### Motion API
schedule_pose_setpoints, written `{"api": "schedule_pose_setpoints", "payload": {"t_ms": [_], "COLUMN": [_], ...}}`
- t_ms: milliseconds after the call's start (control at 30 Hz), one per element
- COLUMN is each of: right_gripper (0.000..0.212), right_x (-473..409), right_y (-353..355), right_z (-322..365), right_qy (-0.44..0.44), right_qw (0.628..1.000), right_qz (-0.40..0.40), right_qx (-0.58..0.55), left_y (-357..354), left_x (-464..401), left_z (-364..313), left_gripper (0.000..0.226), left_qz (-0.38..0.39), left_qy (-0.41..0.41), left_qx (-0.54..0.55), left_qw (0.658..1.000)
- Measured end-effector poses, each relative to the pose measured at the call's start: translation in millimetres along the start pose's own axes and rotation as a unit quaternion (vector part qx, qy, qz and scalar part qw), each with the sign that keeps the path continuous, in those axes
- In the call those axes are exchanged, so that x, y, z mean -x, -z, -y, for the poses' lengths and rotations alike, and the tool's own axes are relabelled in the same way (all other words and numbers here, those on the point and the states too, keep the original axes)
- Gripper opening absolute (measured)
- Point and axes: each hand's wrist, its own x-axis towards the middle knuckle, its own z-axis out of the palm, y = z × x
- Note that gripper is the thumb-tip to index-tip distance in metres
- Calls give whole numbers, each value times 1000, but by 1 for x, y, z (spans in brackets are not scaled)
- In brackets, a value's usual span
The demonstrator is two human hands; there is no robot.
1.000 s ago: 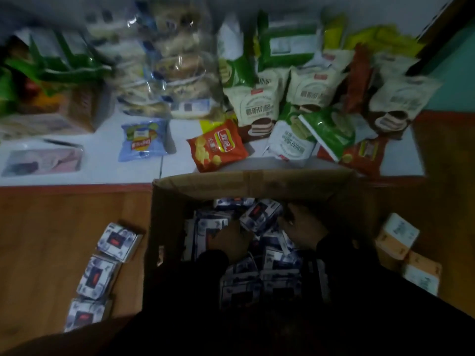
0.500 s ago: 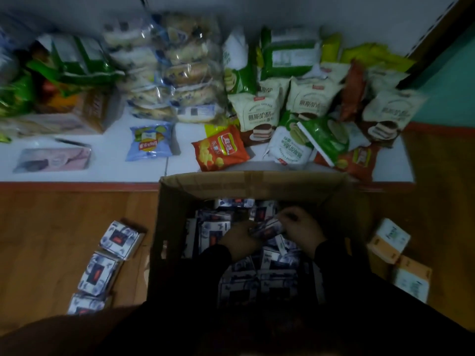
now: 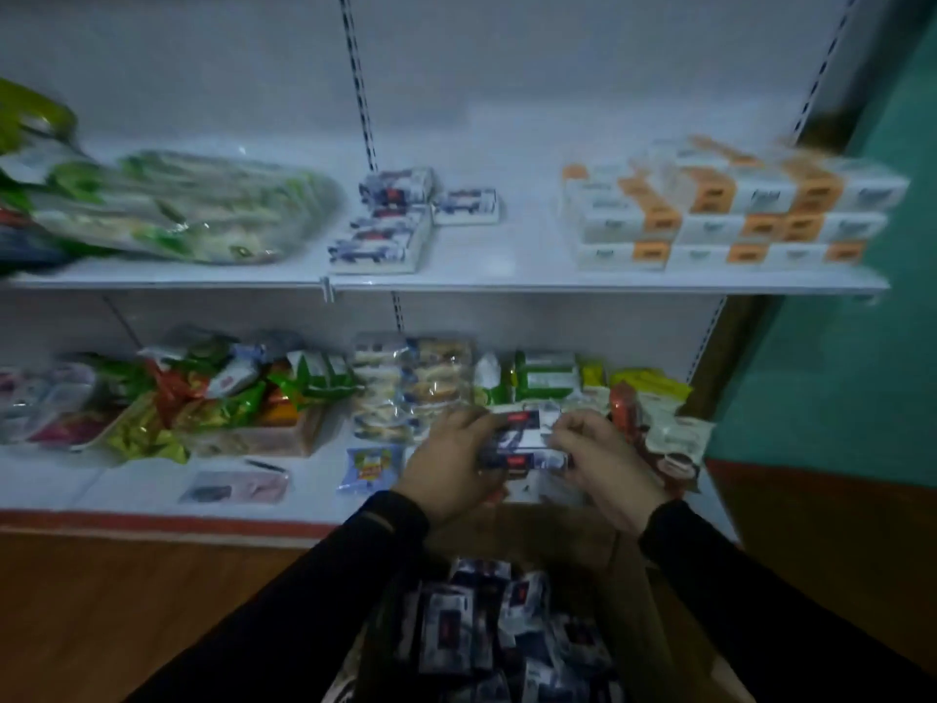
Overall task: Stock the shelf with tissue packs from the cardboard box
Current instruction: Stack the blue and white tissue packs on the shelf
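**Tissue packs held above the box, in front of the lower shelf**

A small stack of dark blue and white tissue packs [image 3: 525, 441] is held between both hands, raised above the cardboard box [image 3: 628, 575] and seen against the goods of the lower shelf [image 3: 127, 492]. The left hand [image 3: 448, 461] is curled around the left end of the stack, the right hand [image 3: 606, 461] around the right end; the packs are gripped from both sides. How many packs are in the stack cannot be told, as the picture is blurred. Both forearms are covered by dark sleeves.

The cardboard box stands open on the wooden floor [image 3: 101, 611] directly below the hands, and many more tissue packs of the same kind [image 3: 487, 631] are seen lying loosely inside it.

On the upper shelf [image 3: 507, 256], a few matching tissue packs [image 3: 383, 230] are stacked near the middle, with one more pack [image 3: 466, 206] laid just beside them to the right. Further right, white and orange boxes [image 3: 730, 210] are piled in rows. A large bag with green contents [image 3: 187, 210] is laid at the left of the same shelf.

The lower shelf is crowded with snack bags [image 3: 213, 393] and clear-wrapped packets [image 3: 410, 393].
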Motion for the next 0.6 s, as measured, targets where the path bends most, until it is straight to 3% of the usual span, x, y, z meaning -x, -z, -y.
{"api": "schedule_pose_setpoints", "payload": {"t_ms": [133, 333, 500, 600], "right_gripper": [15, 9, 17, 41], "right_x": [5, -17, -67, -101], "right_y": [-15, -15, -5, -7], "right_z": [68, 138, 168, 169], "right_qy": [104, 191, 294, 303], "right_qw": [994, 981, 923, 869], "right_qz": [13, 7, -58, -38], "right_qx": [-2, 36, 241, 390], "left_y": [54, 112, 129, 123], "left_x": [-15, -58, -123, -154], "left_z": [-10, 3, 27, 42], "left_gripper": [49, 47, 39, 46], "left_qz": [-158, -234, -236, -152], "left_qy": [-102, -138, -131, -68], "left_qx": [-92, -140, -164, -219], "left_qw": [978, 952, 949, 961]}}
